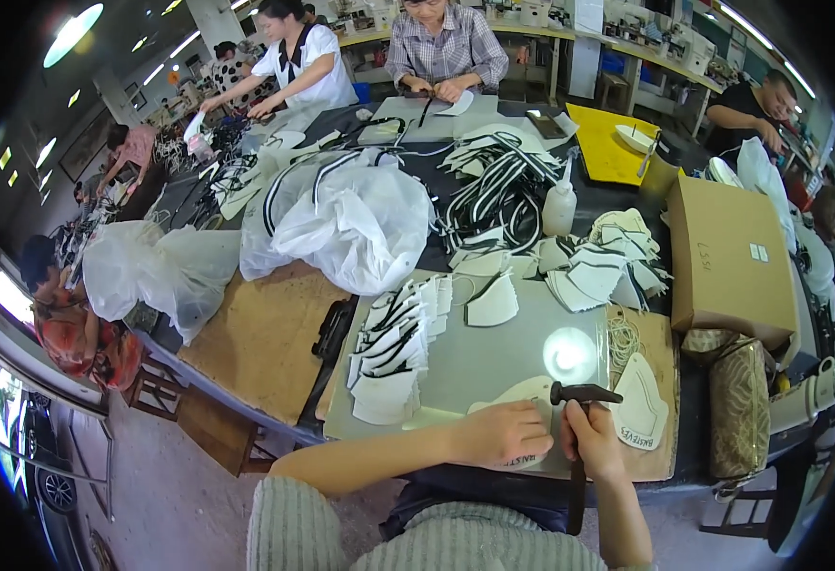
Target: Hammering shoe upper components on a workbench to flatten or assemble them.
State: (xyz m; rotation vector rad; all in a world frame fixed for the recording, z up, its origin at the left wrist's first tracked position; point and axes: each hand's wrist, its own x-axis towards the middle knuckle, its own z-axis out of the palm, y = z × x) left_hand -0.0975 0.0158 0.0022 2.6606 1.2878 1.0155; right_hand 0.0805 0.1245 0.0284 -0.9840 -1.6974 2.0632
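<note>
My right hand [593, 440] grips the handle of a hammer [584, 392], its dark head level with my knuckles. Close beside it, my left hand [511, 434] is closed, fingers curled down over a white shoe-upper-shaped piece [532, 388]; what its fingertips hold, if anything, is hidden. That piece lies on a grey-green board [475, 366]. A similar white piece [638, 404] with handwriting lies right of the hammer. Overlapping white pieces with dark edges form a row [389, 352] at the board's left, and one white piece [492, 301] lies near its far edge.
Beyond the board are stacked white pieces [594, 266], a squeeze bottle [559, 205] and black-and-white straps [498, 181]. White plastic bags [351, 224] bulge at the left. A cardboard box [727, 252] and patterned pouch [739, 419] stand right. Other people work across the table.
</note>
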